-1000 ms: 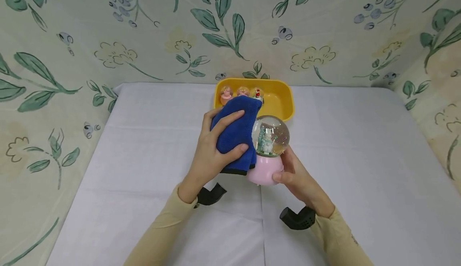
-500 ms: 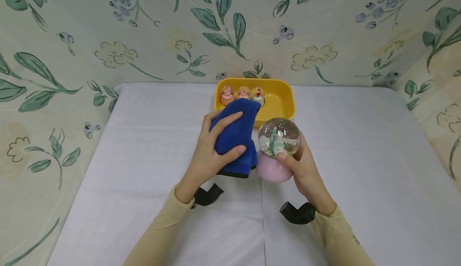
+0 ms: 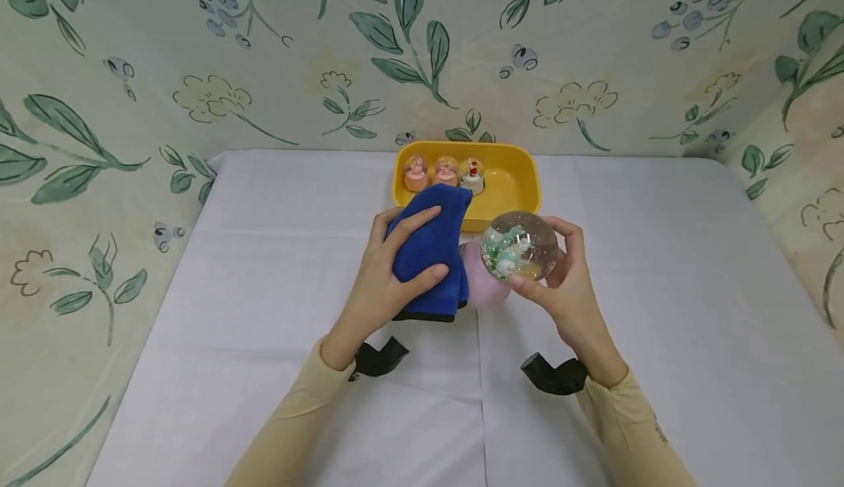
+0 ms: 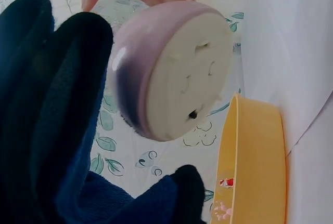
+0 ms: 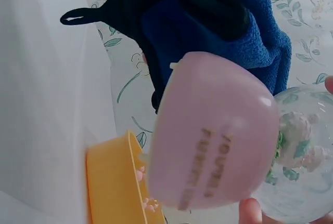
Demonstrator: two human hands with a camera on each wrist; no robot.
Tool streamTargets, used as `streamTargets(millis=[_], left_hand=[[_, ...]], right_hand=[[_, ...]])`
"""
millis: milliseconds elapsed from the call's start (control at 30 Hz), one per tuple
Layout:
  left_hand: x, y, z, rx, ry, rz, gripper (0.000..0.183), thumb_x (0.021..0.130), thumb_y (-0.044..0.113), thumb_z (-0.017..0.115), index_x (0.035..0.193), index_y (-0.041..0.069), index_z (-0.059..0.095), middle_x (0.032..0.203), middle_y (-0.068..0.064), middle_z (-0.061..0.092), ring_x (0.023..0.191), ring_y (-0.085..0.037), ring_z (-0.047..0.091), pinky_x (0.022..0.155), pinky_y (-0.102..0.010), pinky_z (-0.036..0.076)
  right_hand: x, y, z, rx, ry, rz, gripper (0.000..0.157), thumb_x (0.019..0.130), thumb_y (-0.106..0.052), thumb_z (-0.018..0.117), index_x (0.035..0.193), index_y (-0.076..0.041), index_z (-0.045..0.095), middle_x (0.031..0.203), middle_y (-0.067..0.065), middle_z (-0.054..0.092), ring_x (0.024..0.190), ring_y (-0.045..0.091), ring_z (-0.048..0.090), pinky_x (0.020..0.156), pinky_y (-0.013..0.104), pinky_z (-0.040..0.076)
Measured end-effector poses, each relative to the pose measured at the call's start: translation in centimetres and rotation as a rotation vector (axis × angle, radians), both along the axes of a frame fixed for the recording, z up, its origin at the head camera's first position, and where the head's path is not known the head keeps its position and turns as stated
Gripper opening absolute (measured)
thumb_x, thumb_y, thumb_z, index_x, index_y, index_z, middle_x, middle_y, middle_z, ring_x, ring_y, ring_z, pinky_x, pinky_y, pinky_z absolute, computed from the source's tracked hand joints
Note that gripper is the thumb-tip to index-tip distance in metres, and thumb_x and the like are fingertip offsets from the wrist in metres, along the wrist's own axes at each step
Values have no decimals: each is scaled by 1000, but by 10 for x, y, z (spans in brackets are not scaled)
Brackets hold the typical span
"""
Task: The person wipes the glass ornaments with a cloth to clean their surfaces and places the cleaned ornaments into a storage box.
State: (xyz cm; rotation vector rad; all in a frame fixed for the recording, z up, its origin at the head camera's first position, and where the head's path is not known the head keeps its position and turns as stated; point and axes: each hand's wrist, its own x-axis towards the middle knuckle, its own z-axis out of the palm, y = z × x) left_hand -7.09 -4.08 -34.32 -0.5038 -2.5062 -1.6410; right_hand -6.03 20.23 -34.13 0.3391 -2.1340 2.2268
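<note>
A folded blue towel with black edging is gripped by my left hand, fingers spread over its outer side. My right hand holds a snow globe by its clear glass ball, thumb on the near side. The globe is tipped over, and its pink base points left toward the towel. Gold lettering shows on the base in the right wrist view. The left wrist view shows the cream underside of the base. Small green and white figures are inside the ball. The towel hides part of the base from above.
Behind the hands, near the table's far edge, stands a yellow tray. Three small snow globes sit in its left part, two pink and one white with red. A white cloth covers the table; a floral curtain hangs behind.
My right hand has shifted from the globe's pink base to its glass ball, and the globe has turned from upright to tipped toward the head camera. The left hand with the towel has barely moved.
</note>
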Motion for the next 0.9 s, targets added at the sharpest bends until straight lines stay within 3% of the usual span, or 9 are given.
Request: streamTargets(millis=[133, 267, 433, 567, 667, 800, 900], left_hand=[[-1, 1, -1, -13, -28, -16, 65, 82, 63, 60, 140, 39, 43, 144, -5, 25, 121, -34, 39, 93, -53, 44], [-1, 1, -2, -22, -59, -72, 69, 82, 66, 59, 142, 40, 40, 144, -6, 25, 121, -35, 40, 92, -52, 45], [-3, 3, 0, -14, -81, -196, 75, 82, 67, 57, 147, 43, 29, 147, -3, 26, 123, -30, 39, 93, -49, 45], [-4, 4, 3, 34, -71, -285, 78, 82, 65, 59, 148, 39, 26, 149, 0, 26, 124, -27, 39, 94, -48, 44], [-4, 5, 4, 39, -26, -289, 75, 83, 56, 65, 146, 33, 32, 147, -2, 29, 122, -26, 40, 93, -47, 45], [0, 7, 8, -3, 20, -261, 70, 82, 34, 72, 143, 29, 38, 146, -7, 29, 120, -29, 42, 91, -47, 46], [3, 9, 11, -39, 35, -240, 71, 81, 24, 75, 141, 29, 39, 146, -9, 26, 119, -30, 43, 90, -47, 48]], right_hand=[[1, -1, 1, -20, 36, 30, 76, 74, 10, 62, 136, -15, 28, 137, 13, 38, 120, 27, 41, 91, 23, 46], [1, 0, 2, -7, 127, 83, 87, 70, 13, 63, 145, -12, 27, 142, 13, 33, 122, 31, 38, 91, 26, 48], [-1, 2, 2, 78, 339, 191, 90, 61, 17, 73, 141, 0, 36, 141, 15, 35, 122, 35, 36, 96, 30, 44], [-3, 1, 1, 113, 523, 237, 88, 65, -7, 88, 134, 10, 36, 138, 19, 39, 125, 37, 35, 102, 36, 38], [-4, -1, -1, 102, 578, 213, 87, 70, -25, 86, 131, 12, 36, 138, 17, 41, 125, 35, 36, 102, 36, 37], [-3, -4, -6, 57, 575, 148, 90, 68, -28, 87, 128, 15, 35, 135, 15, 44, 123, 32, 38, 101, 35, 37], [-1, -8, -10, 10, 524, 88, 91, 66, -28, 89, 127, 14, 36, 132, 14, 44, 119, 30, 41, 97, 31, 42]])
